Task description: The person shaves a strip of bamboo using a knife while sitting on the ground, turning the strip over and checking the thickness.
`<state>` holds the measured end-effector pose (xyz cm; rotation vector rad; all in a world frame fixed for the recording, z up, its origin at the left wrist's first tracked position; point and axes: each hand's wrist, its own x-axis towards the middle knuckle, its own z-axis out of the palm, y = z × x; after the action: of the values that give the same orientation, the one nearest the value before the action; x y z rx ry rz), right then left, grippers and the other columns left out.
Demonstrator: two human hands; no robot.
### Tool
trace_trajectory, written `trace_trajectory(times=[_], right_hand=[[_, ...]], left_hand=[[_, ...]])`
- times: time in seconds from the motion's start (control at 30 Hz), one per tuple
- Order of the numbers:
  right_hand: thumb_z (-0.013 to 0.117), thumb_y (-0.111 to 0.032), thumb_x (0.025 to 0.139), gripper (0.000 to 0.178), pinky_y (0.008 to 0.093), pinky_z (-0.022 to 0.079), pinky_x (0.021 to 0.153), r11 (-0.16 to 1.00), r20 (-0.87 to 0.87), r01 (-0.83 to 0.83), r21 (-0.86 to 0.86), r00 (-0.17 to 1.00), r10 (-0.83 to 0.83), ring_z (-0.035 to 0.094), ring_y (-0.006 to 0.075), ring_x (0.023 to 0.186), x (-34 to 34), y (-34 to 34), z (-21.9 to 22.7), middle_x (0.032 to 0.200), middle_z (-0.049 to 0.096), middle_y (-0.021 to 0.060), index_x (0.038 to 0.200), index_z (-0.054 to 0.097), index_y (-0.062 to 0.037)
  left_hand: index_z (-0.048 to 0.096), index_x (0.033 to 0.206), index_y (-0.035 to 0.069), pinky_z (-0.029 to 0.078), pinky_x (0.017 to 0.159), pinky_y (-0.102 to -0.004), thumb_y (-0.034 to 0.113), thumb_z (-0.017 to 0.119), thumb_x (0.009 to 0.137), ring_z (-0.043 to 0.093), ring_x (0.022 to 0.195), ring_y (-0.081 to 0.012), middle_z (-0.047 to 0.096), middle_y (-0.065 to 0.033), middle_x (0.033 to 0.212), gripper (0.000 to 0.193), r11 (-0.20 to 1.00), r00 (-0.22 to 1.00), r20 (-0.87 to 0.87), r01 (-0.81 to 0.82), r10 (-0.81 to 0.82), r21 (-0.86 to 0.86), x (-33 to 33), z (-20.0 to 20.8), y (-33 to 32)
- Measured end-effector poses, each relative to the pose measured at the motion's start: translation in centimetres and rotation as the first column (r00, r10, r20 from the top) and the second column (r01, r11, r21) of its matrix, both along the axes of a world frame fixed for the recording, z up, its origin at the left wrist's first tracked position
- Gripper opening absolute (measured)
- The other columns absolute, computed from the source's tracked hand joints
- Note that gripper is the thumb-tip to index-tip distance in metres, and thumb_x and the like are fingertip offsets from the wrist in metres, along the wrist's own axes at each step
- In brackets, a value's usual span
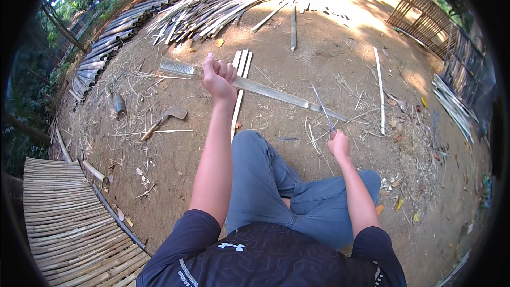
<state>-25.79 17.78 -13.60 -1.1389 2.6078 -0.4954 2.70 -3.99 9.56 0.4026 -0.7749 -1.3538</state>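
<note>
Left hand (217,78): clasped long, flat, pale bamboo strip (265,90), aslant over brown earth (170,191). Right hand (339,145): gripped slim grey metal knife (328,119) by strip's right end. Shallow blade angle seemed best.

Pale greenish-tan bamboo strip (271,92), creamy white slats (242,64), blue-grey trousers (255,180), black shirt (287,252) with tonal angular lines, brown ground (332,45), orange-yellow leaf (219,42)
</note>
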Motion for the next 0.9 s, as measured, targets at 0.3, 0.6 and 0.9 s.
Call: trace_trajectory(times=[0.3,0.6,0.9], right_hand=[[0.059,-0.018,0.092,0.019,0.0533,0.052,0.079,0.994,0.02,0.092,0.051,0.995,-0.093,0.067,0.0426,0.094,-2.2,-0.6,-0.6,0.095,0.069,0.0256,0.103,0.065,-0.0044],[0.058,-0.02,0.093,0.019,0.0522,0.053,0.082,0.973,0.03,0.214,0.083,0.976,-0.217,0.067,0.0424,0.094,-4.9,0.7,-5.1,0.096,0.069,0.0249,0.104,0.065,-0.007],[0.057,-0.022,0.092,0.024,0.0533,0.052,0.082,0.991,0.044,0.133,0.005,0.99,-0.133,0.066,0.0435,0.097,-2.5,0.6,-2.8,0.097,0.068,0.0269,0.102,0.066,-0.0025]], left_hand=[[0.021,0.059,0.019,0.014,0.043,-0.03,0.032,0.049,0.096,0.013,0.044,-0.0088,0.017,0.0054,0.05,0.049,0.999,1.0,-0.008,-0.009,0.01,0.044,0.3,-0.6,0.0],[0.023,0.061,0.018,0.017,0.042,-0.0292,0.028,0.046,0.097,0.014,0.043,-0.0093,0.018,0.0046,0.05,0.045,0.999,1.0,-0.016,0.002,-0.001,0.04,0.1,-0.5,-0.1],[0.022,0.059,0.018,0.016,0.042,-0.0304,0.03,0.046,0.097,0.013,0.043,-0.0096,0.017,0.0047,0.05,0.047,0.997,0.997,-0.005,0.073,-0.074,-0.032,0.1,0.1,0.5]])
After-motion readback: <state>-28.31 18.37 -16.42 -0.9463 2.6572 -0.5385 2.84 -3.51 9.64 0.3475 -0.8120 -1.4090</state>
